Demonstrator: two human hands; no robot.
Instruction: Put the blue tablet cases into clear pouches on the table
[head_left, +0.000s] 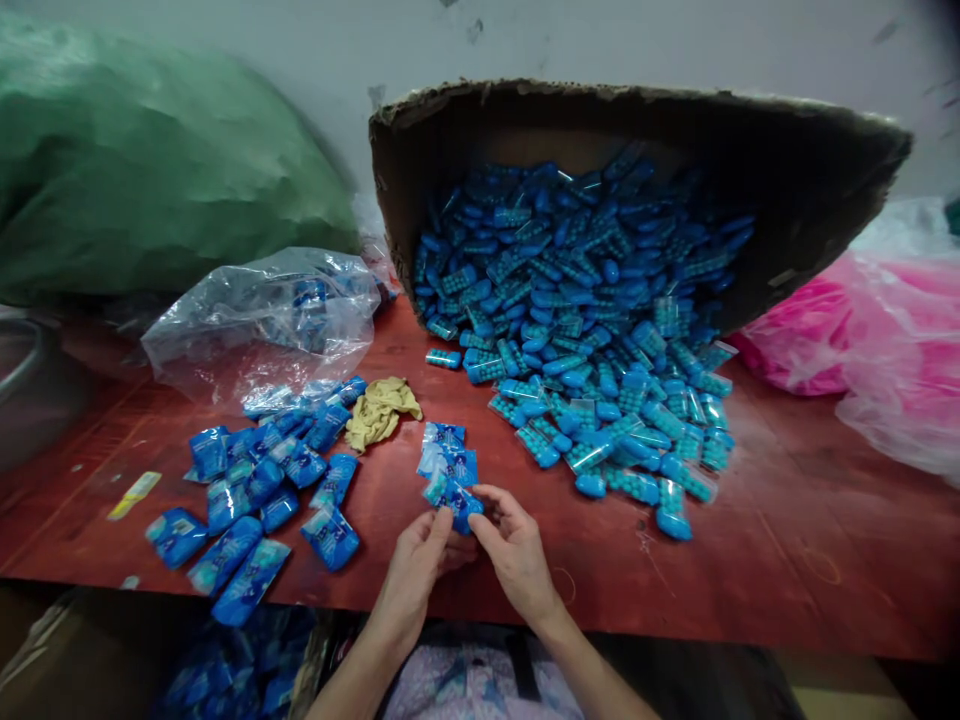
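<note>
On my red table (795, 560), a tipped carton (802, 200) spills blue cases (637, 440), and I hold one packet (463, 503).
The carton lies on its side, mouth toward me, heaped with clear-and-blue cases of turquoise balls, many lying out on the tabletop. A bulging green sack (165, 160) sits back left; off right, clear plastic (900, 370) covers something pink. A box (82, 650) below the table's front edge holds blue packets. A see-through bag (217, 320) in front of the sack seems to hold blue things too, though glare makes that hard to judge. My left hand (421, 555) and right hand (519, 550) both pinch the packet, low over the table.
</note>
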